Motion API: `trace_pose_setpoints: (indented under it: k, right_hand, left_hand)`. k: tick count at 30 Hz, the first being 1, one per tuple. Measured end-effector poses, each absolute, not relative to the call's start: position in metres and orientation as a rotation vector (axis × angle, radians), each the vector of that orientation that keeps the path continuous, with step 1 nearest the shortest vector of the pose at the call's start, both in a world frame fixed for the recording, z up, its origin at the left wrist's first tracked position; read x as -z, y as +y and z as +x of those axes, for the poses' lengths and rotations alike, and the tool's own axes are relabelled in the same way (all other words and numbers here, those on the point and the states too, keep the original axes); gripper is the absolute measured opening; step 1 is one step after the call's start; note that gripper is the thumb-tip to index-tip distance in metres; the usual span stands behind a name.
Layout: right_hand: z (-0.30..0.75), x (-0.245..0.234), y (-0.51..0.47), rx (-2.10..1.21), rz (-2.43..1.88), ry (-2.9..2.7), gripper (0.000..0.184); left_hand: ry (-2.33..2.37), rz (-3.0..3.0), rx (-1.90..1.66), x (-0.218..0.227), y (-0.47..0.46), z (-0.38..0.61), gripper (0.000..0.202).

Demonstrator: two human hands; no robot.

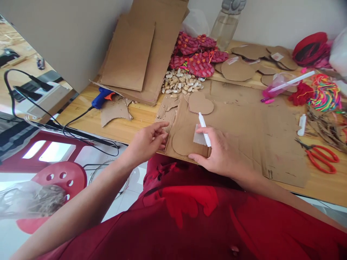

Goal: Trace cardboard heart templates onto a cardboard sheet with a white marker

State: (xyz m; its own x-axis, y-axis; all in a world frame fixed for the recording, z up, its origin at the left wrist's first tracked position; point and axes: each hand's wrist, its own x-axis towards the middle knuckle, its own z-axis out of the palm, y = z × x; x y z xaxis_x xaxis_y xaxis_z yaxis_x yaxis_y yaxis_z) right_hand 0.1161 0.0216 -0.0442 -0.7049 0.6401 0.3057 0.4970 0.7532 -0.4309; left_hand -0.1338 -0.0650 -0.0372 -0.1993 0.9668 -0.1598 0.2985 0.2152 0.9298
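My right hand (pixel 221 151) has a slim white pen-like tube (pixel 204 131) caught at its index finger, while the thumb is stretched out at the edge of a rounded cardboard cutout (pixel 183 142). Beneath the tube is a clear strip with a jagged edge (pixel 200 140), seemingly tape, over that cutout. Left of it, my left hand (pixel 149 141) hovers with loosely bent, parted fingers and nothing visible in them. A heart-shaped cardboard piece (pixel 201 103) lies just beyond. Both pieces rest on a large cardboard sheet (pixel 244 122).
Red-handled pliers or cutters (pixel 322 157) lie at right, near colourful yarn (pixel 326 93). Peanut shells (pixel 181 83), decorated pink pieces (pixel 200 65) and a bottle (pixel 225 27) stand behind. At left are stacked cardboard (pixel 130 54), a blue glue gun (pixel 100 97) and its trailing cable.
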Motion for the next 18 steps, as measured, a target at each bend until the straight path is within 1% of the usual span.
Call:
trace_pose_setpoints:
  k: [2, 4, 6, 10, 14, 18]
  right_hand:
    - [0.114, 0.044, 0.022, -0.435, -0.862, -2.538, 0.068]
    - [0.113, 0.044, 0.024, -0.43, -0.861, -2.549, 0.067]
    - [0.111, 0.045, 0.025, -0.423, -0.848, -2.551, 0.066]
    - [0.108, 0.046, 0.029, -0.421, -0.826, -2.545, 0.065]
    - [0.107, 0.045, 0.03, -0.422, -0.843, -2.546, 0.065]
    - [0.105, 0.043, 0.029, -0.442, -0.858, -2.563, 0.064]
  left_hand:
    - [1.622, 1.272, -1.037, 0.041, -0.077, -0.136, 0.062]
    - [1.586, 1.373, -1.065, 0.047, -0.088, -0.135, 0.081]
    - [1.595, 1.485, -1.113, 0.054, -0.096, -0.131, 0.092]
    - [1.672, 1.648, -1.206, 0.064, -0.1, -0.122, 0.087]
    - [1.647, 1.653, -1.217, 0.065, -0.097, -0.123, 0.09]
    - [1.651, 1.623, -1.199, 0.065, -0.096, -0.125, 0.087]
